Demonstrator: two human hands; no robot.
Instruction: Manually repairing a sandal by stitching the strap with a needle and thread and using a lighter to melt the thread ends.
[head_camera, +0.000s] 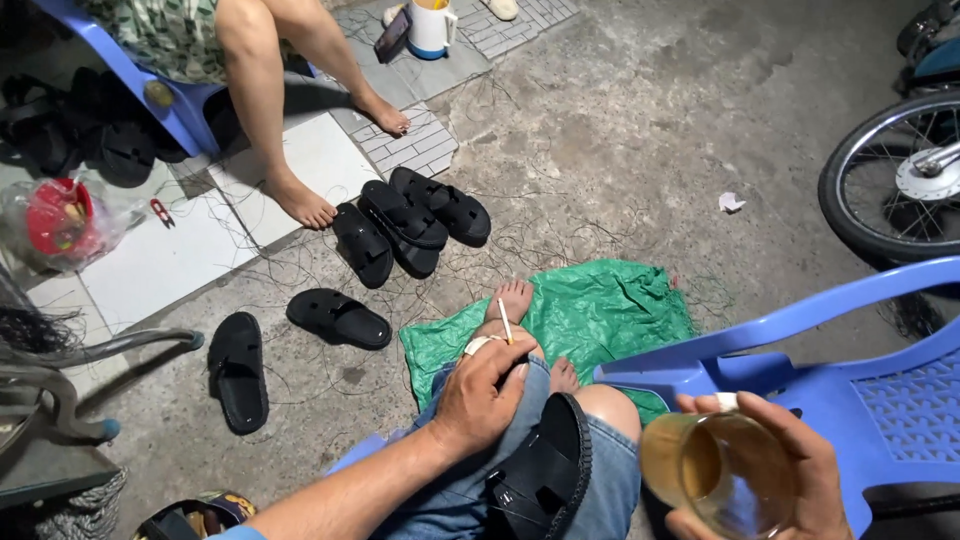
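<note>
Fingers of the left hand (480, 395) pinch one thin white cigarette (505, 322) upright, the palm resting on a denim-clad knee. Curled fingers of the right hand (790, 470) wrap one clear glass of brown drink (705, 470) beside one blue plastic chair (850, 370). Six black slotted plastic sandals are visible: five lie on the concrete (600, 130), one (545, 470) on the lap.

left hand (485, 395): cigarette (505, 321), on knee | right hand (775, 470): glass of brown drink (705, 468)
</note>
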